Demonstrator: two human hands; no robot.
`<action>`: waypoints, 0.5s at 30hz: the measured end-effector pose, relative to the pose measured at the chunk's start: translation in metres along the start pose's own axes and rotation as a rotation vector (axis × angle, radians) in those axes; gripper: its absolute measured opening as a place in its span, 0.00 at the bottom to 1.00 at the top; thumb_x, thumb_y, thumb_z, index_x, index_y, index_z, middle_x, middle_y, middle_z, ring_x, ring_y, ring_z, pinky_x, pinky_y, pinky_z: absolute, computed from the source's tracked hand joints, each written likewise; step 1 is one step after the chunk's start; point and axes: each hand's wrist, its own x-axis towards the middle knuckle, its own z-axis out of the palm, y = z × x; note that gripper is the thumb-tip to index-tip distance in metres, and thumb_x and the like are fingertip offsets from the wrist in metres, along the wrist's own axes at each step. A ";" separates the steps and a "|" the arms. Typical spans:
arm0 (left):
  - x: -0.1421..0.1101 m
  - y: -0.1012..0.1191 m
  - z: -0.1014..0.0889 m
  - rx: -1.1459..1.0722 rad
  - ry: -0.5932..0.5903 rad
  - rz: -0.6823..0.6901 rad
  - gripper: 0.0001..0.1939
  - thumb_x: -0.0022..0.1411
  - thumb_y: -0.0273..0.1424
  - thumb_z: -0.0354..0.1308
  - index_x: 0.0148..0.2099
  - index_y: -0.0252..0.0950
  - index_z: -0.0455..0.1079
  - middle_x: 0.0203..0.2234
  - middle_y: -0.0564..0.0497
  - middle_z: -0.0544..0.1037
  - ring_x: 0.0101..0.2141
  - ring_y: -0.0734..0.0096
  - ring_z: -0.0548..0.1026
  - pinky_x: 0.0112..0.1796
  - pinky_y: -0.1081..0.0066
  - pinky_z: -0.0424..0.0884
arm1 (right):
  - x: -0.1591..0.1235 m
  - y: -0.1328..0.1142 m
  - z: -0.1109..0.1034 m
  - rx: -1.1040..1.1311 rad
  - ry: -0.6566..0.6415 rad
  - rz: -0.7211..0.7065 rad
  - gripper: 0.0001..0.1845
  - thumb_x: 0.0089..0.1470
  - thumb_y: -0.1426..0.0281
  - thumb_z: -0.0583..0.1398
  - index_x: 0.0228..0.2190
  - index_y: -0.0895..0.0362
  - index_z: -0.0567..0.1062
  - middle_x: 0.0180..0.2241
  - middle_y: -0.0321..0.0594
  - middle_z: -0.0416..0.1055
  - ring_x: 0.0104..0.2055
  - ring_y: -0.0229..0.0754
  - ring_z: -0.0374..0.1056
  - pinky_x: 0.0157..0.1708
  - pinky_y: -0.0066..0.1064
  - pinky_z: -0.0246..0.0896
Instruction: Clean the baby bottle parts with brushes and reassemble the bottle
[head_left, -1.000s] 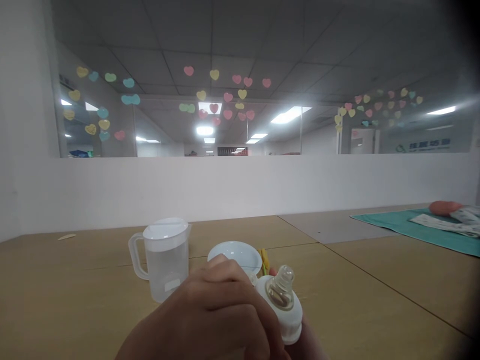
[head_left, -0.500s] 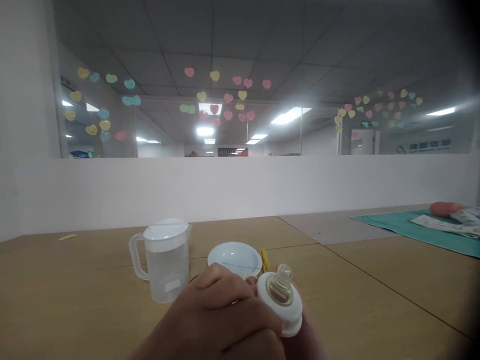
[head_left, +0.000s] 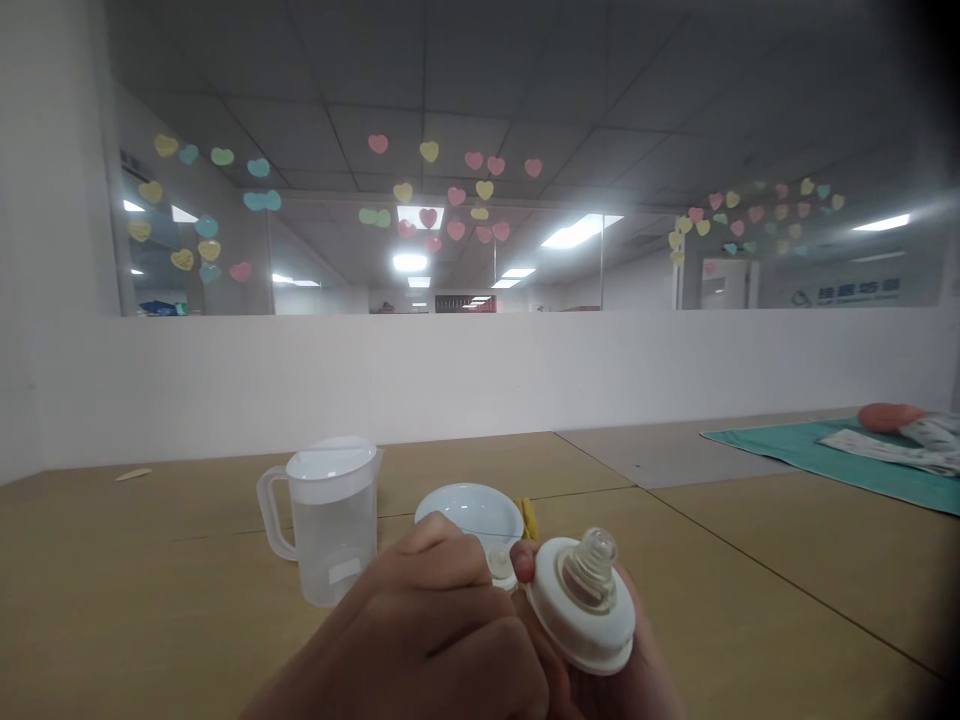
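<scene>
My left hand [head_left: 442,620] is closed in front of me, its fingers curled; whatever they hold is hidden behind the knuckles. Just to its right, my right hand [head_left: 645,650] grips a baby bottle nipple [head_left: 595,560] set in a white collar, tilted with the clear tip up and to the right. Any bottle below the collar is out of sight. A smaller piece with a clear rounded top and white rim [head_left: 501,568] shows between the two hands; whether it is held or standing on the table I cannot tell.
Left of my hands stands a clear lidded plastic pitcher [head_left: 337,535]. A white plate [head_left: 471,497] lies behind them, with a small yellow object [head_left: 529,518] beside it. A teal cloth [head_left: 810,445] with an orange-red item [head_left: 890,417] is far right. A white wall [head_left: 450,375] bounds the table.
My right hand has moved the nipple and collar slightly right, away from the left hand. The small clear-topped piece between the hands now shows more. My left hand has shifted slightly left.
</scene>
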 end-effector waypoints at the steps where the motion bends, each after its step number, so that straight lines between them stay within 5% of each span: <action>1: -0.001 -0.001 0.001 -0.013 0.016 -0.001 0.14 0.62 0.21 0.49 0.25 0.36 0.55 0.17 0.58 0.66 0.23 0.78 0.60 0.28 0.74 0.58 | -0.001 0.000 0.002 -0.002 0.006 0.003 0.16 0.45 0.54 0.61 0.26 0.55 0.72 0.14 0.31 0.63 0.18 0.30 0.59 0.22 0.18 0.58; 8: -0.007 -0.004 0.005 -0.095 0.068 -0.013 0.12 0.63 0.22 0.48 0.26 0.36 0.58 0.23 0.56 0.72 0.27 0.77 0.66 0.30 0.74 0.62 | -0.003 -0.003 0.007 -0.036 0.005 -0.012 0.18 0.47 0.52 0.60 0.27 0.55 0.72 0.14 0.30 0.61 0.16 0.32 0.58 0.13 0.19 0.51; 15: -0.002 -0.006 0.006 -0.053 0.099 0.056 0.12 0.63 0.22 0.49 0.26 0.36 0.58 0.24 0.57 0.74 0.27 0.78 0.67 0.30 0.74 0.63 | -0.002 0.003 0.004 0.055 0.054 -0.091 0.20 0.46 0.51 0.60 0.25 0.57 0.72 0.16 0.35 0.65 0.20 0.35 0.62 0.19 0.22 0.58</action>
